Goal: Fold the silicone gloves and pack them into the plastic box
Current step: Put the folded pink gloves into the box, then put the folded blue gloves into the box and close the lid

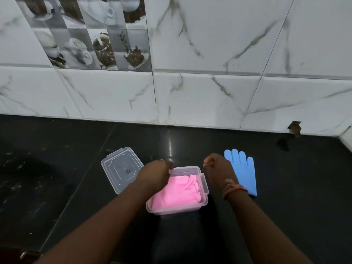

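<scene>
A clear plastic box (204,184) stands on the black counter, with a folded pink silicone glove (177,193) lying inside it. My left hand (155,173) hovers over the box's far left corner, fingers curled with nothing in them. My right hand (219,168) is a loose fist just right of the box, also holding nothing. A blue silicone glove (244,173) lies flat on the counter, fingers pointing away, partly hidden behind my right wrist.
The box's clear lid (122,170) lies on the counter to the left of the box. A marble-tiled wall (190,96) rises behind the black counter (57,168). A chipped hole (295,128) shows at the wall's base on the right.
</scene>
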A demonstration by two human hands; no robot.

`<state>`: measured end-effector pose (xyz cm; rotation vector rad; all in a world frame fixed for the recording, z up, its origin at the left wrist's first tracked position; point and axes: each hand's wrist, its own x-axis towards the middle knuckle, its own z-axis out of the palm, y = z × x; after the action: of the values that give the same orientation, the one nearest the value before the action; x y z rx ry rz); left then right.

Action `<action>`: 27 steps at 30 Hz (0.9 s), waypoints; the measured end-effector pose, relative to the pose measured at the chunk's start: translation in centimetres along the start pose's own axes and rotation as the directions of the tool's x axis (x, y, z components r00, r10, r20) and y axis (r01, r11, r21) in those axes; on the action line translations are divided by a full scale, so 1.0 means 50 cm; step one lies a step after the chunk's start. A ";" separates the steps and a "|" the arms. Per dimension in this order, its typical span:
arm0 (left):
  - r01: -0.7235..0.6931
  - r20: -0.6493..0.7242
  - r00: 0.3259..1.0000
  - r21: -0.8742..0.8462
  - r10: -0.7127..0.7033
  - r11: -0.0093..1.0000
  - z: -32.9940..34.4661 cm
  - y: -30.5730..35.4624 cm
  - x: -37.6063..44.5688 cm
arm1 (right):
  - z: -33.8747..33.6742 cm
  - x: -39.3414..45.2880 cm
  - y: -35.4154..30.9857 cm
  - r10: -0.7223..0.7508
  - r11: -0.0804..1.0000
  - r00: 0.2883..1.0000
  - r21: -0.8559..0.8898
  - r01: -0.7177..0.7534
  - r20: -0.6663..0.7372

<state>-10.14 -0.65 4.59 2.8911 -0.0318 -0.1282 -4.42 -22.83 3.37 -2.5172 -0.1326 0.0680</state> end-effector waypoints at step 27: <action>0.144 -0.190 0.921 -0.646 -0.341 0.750 0.045 0.040 0.110 | -0.048 0.050 0.121 0.339 0.775 0.925 0.608 -0.172 -0.171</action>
<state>-4.88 -3.30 2.46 2.1968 0.3807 0.2194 -1.28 -28.85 1.76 -1.8784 0.3114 -0.1146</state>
